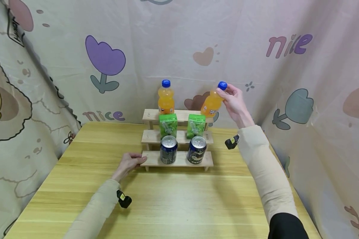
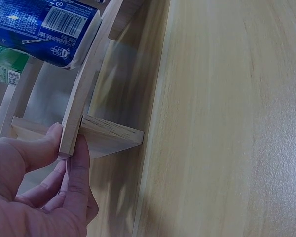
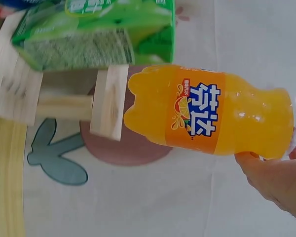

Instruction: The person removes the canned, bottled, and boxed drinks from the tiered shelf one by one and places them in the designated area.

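Note:
My right hand (image 1: pixel 235 103) grips an orange soda bottle (image 1: pixel 211 103) near its blue cap. The bottle tilts over the right end of the top step of a three-step wooden rack (image 1: pixel 151 161); in the right wrist view its base is close to that step, and I cannot tell if they touch. With thumb and fingers my left hand (image 2: pixel 44 177) pinches the left end of the lowest step. A second orange soda bottle (image 1: pixel 166 99) stands upright on the top step. Two green drink cartons (image 1: pixel 168 126) stand on the middle step, two dark blue cans (image 1: pixel 169 151) on the lowest.
The rack stands toward the back of a wooden table (image 1: pixel 179 202). Behind and beside the table hangs a printed curtain (image 1: pixel 155 49). A small black device (image 1: pixel 124 199) is by the left wrist, and another black device (image 1: pixel 231 142) by the right.

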`<state>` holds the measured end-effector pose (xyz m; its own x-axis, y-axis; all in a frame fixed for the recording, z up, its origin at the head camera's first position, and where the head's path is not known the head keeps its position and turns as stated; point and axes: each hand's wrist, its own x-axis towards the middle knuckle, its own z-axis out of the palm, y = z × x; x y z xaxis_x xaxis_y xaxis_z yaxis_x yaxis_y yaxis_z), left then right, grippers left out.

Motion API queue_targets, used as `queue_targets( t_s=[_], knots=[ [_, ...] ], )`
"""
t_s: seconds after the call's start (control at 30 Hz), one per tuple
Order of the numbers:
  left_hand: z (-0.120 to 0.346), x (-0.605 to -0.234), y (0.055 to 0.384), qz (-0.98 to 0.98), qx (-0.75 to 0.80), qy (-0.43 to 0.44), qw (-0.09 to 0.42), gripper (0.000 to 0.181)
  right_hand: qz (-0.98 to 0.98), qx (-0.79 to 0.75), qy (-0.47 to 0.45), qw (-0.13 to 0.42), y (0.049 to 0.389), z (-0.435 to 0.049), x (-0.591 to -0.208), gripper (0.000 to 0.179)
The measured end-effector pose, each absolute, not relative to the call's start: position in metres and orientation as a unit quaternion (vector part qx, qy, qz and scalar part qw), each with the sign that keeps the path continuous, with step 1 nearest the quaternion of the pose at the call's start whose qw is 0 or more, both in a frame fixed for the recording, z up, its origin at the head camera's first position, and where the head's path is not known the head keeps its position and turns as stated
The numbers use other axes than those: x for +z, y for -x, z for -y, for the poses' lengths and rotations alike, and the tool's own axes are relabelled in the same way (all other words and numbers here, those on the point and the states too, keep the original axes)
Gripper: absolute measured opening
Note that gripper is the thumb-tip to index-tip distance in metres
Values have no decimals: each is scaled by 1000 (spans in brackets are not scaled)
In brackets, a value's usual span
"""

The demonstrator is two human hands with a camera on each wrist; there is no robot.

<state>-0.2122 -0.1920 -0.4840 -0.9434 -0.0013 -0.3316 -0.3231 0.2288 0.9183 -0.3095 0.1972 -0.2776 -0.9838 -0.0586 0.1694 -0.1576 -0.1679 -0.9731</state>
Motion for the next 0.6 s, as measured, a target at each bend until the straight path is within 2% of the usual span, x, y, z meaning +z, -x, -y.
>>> queue_targets(
  t_s=[0.4, 0.6],
  knots=[
    [192, -485, 212, -764, 624, 104, 129, 47, 647, 759, -59, 44, 298, -236, -292, 6],
    [192, -485, 211, -766, 622, 106, 128, 46, 654, 754, -34, 39, 292, -254, -304, 12]
  ],
)
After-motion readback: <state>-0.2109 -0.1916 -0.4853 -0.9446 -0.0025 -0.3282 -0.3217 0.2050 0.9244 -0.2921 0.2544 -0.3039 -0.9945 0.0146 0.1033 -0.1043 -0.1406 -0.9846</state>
